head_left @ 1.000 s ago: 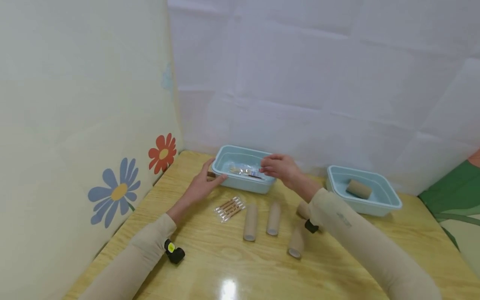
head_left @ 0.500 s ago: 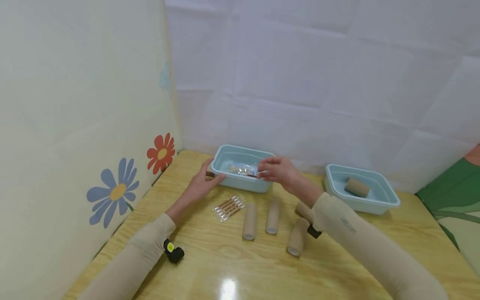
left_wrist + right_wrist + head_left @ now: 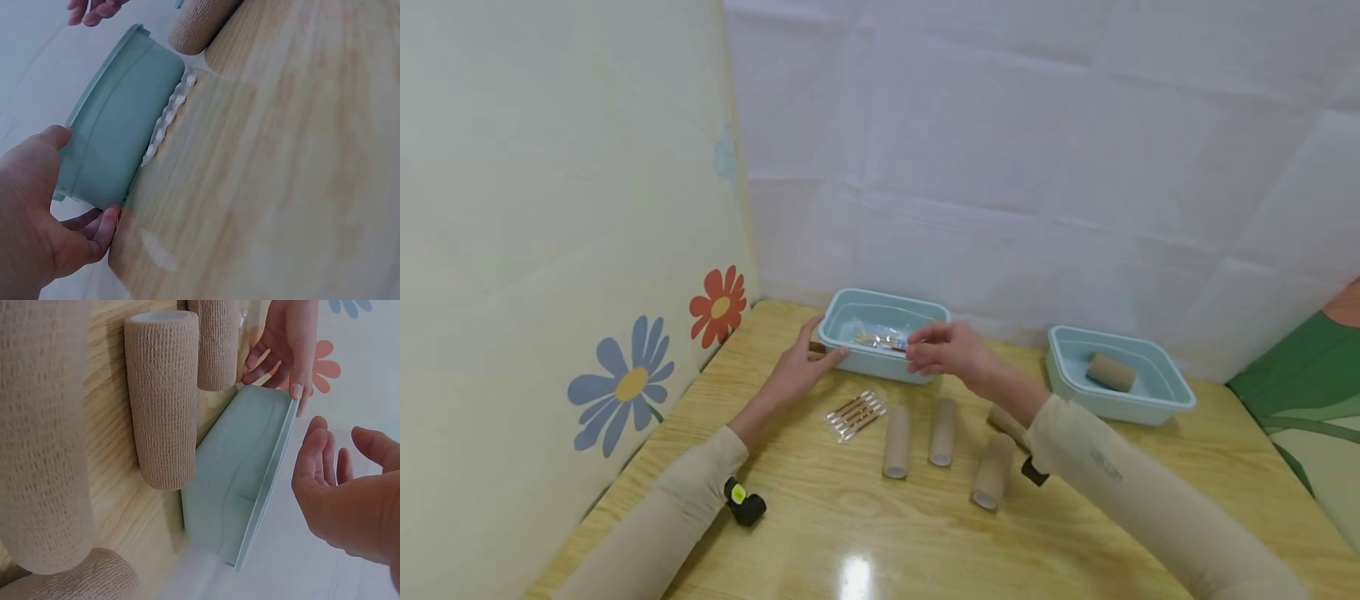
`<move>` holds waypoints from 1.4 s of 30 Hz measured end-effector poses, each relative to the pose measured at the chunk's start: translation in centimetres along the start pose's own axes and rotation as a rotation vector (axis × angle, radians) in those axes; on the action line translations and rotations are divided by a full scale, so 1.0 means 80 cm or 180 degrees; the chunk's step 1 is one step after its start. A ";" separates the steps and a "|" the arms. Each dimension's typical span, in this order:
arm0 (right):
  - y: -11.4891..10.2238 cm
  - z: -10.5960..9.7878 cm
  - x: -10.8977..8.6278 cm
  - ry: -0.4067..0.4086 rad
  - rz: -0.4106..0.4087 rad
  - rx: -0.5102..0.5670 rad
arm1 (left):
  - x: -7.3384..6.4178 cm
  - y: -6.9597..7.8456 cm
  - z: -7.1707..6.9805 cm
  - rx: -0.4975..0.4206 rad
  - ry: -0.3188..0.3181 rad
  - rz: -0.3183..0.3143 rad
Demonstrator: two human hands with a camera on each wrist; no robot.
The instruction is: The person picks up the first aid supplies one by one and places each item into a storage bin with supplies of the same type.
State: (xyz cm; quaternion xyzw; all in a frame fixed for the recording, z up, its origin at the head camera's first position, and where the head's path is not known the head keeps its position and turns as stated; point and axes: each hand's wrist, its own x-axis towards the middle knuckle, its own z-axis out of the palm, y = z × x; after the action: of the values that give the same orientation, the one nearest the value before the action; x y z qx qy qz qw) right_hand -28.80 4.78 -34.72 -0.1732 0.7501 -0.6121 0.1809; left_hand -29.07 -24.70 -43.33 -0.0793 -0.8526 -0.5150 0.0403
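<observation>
My left hand grips the left end of a light-blue plastic tub. In the left wrist view its thumb lies at the rim and its fingers curl in at the base. My right hand hovers over the tub's right front corner, fingers loosely bent, thumb apart. The right wrist view shows nothing between its fingers. Clear packets with thin pale sticks lie inside the tub. In front of it, a clear pack of brown-stemmed cotton swabs lies on the table.
Several tan bandage rolls lie on the wood table before the tub, one partly hidden by the right forearm. A second light-blue tub stands at the right with one tan roll in it. Walls close off the left and back.
My right hand has moved slightly left and down, toward the tub's front rim. The left hand keeps its hold on the tub, and the whole view has shifted a little.
</observation>
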 end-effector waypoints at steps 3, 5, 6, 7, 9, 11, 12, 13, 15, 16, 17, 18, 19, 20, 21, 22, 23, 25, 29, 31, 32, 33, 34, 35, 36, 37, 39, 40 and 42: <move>0.000 0.005 -0.007 -0.0103 -0.0093 -0.0078 | 0.000 0.000 -0.001 0.0006 0.0010 0.0001; 0.001 0.008 -0.010 -0.0133 -0.0132 -0.0105 | 0.000 -0.001 -0.002 0.0016 0.0025 0.0004; 0.002 0.009 -0.011 -0.0147 -0.0131 -0.0105 | 0.000 -0.001 -0.002 0.0026 0.0032 0.0004; 0.002 0.011 -0.012 -0.0163 -0.0130 -0.0122 | 0.001 -0.002 -0.002 0.0034 0.0038 0.0003; 0.004 0.014 -0.015 -0.0178 -0.0110 -0.0198 | 0.002 -0.002 -0.003 0.0039 0.0044 0.0003; 0.006 0.017 -0.017 -0.0243 -0.0128 -0.0335 | 0.002 -0.003 -0.003 0.0049 0.0044 0.0002; 0.006 0.020 -0.018 -0.0292 -0.0154 -0.0418 | 0.002 -0.003 -0.004 0.0055 0.0047 0.0005; 0.007 0.022 -0.019 -0.0337 -0.0200 -0.0521 | 0.002 -0.003 -0.004 0.0058 0.0052 0.0008; 0.008 0.027 -0.022 -0.0418 -0.0306 -0.0729 | 0.001 -0.002 -0.004 0.0066 0.0064 0.0011; 0.008 0.030 -0.023 -0.0450 -0.0376 -0.0834 | 0.000 -0.002 -0.004 0.0067 0.0069 0.0011; 0.009 0.033 -0.024 -0.0464 -0.0440 -0.0925 | 0.000 -0.002 -0.004 0.0066 0.0074 0.0009; 0.009 0.036 -0.025 -0.0461 -0.0496 -0.1012 | 0.000 -0.001 -0.004 0.0065 0.0074 0.0006; 0.010 0.038 -0.026 -0.0449 -0.0551 -0.1097 | -0.001 -0.001 -0.003 0.0063 0.0068 0.0002; 0.011 0.041 -0.026 -0.0429 -0.0594 -0.1179 | -0.001 0.000 -0.002 0.0059 0.0061 -0.0004; 0.012 0.043 -0.026 -0.0408 -0.0633 -0.1247 | -0.001 0.001 -0.002 0.0053 0.0055 -0.0010; 0.013 0.045 -0.026 -0.0395 -0.0676 -0.1306 | -0.001 0.002 -0.001 0.0052 0.0049 -0.0018; 0.014 0.047 -0.025 -0.0390 -0.0710 -0.1373 | 0.000 0.003 0.000 0.0058 0.0044 -0.0029; 0.016 0.050 -0.022 -0.0425 -0.0789 -0.1530 | 0.000 0.004 0.001 0.0066 0.0044 -0.0054; 0.022 0.055 -0.014 -0.0585 -0.1034 -0.1791 | 0.000 0.006 0.002 0.0065 0.0050 -0.0048; 0.024 0.057 -0.011 -0.0640 -0.1169 -0.1883 | 0.000 0.006 0.003 0.0055 0.0043 -0.0014; 0.026 0.058 -0.009 -0.0651 -0.1214 -0.1930 | 0.001 0.006 0.003 0.0048 0.0037 0.0007; 0.027 0.059 -0.006 -0.0647 -0.1249 -0.1990 | 0.001 0.006 0.003 0.0050 0.0031 0.0031; 0.030 0.060 -0.004 -0.0636 -0.1272 -0.2057 | 0.001 0.006 0.004 0.0045 0.0033 0.0045; 0.032 0.062 -0.001 -0.0623 -0.1282 -0.2146 | 0.001 0.006 0.004 0.0040 0.0030 0.0049; 0.034 0.063 0.000 -0.0617 -0.1277 -0.2227 | 0.001 0.006 0.004 0.0034 0.0028 0.0053; 0.036 0.065 0.003 -0.0620 -0.1271 -0.2337 | 0.001 0.005 0.004 0.0031 0.0027 0.0053; 0.041 0.070 0.009 -0.0641 -0.1328 -0.2589 | 0.000 0.005 0.003 0.0042 0.0035 0.0044; 0.043 0.073 0.011 -0.0668 -0.1370 -0.2733 | 0.000 0.004 0.003 0.0042 0.0045 0.0030; 0.044 0.079 0.014 -0.0766 -0.1437 -0.2959 | -0.001 0.003 0.002 0.0057 0.0052 0.0004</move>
State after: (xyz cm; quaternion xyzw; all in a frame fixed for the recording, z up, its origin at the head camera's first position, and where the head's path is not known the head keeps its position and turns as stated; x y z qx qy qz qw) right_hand -26.88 -0.48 -39.45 -0.4612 0.8603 -0.2145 0.0335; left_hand -28.95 -24.47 -43.23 -0.0752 -0.8567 -0.5079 0.0484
